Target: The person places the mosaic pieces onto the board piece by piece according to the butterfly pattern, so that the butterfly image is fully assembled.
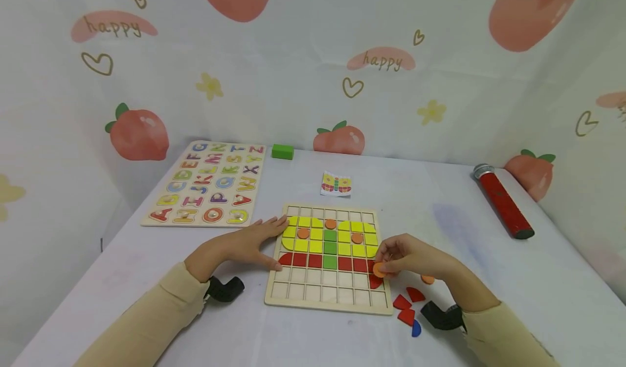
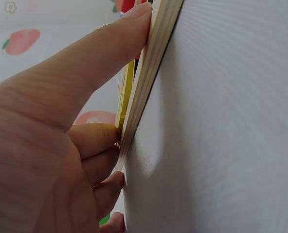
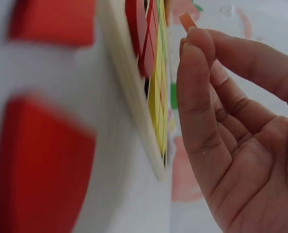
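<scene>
A wooden grid board (image 1: 313, 292) lies on the table, bearing yellow, red and green tiles in a butterfly-like pattern with several orange discs. My left hand (image 1: 246, 244) rests at the board's left side, fingers extended, with thumb and fingertips on its edge. Between thumb and forefinger, my right hand (image 1: 415, 255) pinches an orange disc (image 1: 379, 269) over the board's right edge, beside the red tiles. The right wrist view shows that disc (image 3: 186, 21) edge-on at the fingertips. Near the right hand lie loose red pieces (image 1: 406, 317), a blue piece (image 1: 416, 328) and another orange disc (image 1: 427, 279).
Behind the board is a small picture card (image 1: 336, 185) showing a similar pattern. An alphabet puzzle board (image 1: 195, 224) lies at the back left, with a green block (image 1: 282, 151) next to it. A red microphone (image 1: 504, 204) lies far right. A printed cloth (image 1: 293, 84) hangs behind.
</scene>
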Tool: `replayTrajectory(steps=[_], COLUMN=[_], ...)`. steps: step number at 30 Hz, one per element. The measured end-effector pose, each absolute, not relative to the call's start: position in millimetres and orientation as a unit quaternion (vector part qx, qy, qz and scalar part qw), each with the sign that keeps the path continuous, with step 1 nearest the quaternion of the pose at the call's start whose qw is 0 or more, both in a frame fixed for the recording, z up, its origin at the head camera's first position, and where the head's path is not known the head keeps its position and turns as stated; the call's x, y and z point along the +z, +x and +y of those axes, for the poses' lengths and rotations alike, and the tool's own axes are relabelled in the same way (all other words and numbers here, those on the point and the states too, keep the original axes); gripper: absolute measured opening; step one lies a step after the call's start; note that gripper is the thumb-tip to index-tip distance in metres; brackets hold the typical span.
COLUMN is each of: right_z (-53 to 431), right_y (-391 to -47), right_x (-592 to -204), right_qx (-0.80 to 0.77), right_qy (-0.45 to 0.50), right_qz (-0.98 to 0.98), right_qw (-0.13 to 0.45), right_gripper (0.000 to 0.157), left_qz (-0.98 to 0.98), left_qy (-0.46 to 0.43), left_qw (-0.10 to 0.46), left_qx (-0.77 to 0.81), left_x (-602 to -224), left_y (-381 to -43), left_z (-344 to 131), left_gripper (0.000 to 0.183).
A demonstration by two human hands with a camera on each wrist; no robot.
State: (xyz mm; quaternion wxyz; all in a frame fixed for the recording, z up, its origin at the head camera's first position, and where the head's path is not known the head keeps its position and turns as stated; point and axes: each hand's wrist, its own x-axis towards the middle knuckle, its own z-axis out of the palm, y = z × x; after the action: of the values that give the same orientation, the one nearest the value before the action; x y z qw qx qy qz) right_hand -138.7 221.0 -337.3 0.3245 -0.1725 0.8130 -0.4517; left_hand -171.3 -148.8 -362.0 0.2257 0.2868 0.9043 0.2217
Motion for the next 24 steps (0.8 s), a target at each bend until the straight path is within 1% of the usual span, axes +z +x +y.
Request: replayTrajectory(steps=[4,9,16,24], right_z=[205.4,193.5,186.1,181.7], right_y=[-144.2,-146.9,-145.9,-143.5], right_x=[-337.7,-339.4,-341.8,-342.3], right_qx=[-0.44,-0.415,-0.383,-0.362], right_qy=[-0.188,-0.202,-0.203,-0.19], right_qz=[0.816,0.826,0.844,0.86], right_qw=[0.325,0.324,0.316,0.304], right_gripper=[0.027,0.02,0.013,0.011], left_qz=[0.905,0.904,0.906,0.906], left_qy=[0.285,0.282,0.282,0.281], left_qw=[0.226,0.23,0.229,0.227], left_qx=[0.221,0.224,0.22,0.221], left_x=[-360.7,-360.1,-361.3,-362.4], left_y=[-171.4,-171.4,-171.9,-172.4], left_z=[-147.9,-146.5,-147.0,-148.2], left_gripper=[0.101,0.101,0.101,0.101])
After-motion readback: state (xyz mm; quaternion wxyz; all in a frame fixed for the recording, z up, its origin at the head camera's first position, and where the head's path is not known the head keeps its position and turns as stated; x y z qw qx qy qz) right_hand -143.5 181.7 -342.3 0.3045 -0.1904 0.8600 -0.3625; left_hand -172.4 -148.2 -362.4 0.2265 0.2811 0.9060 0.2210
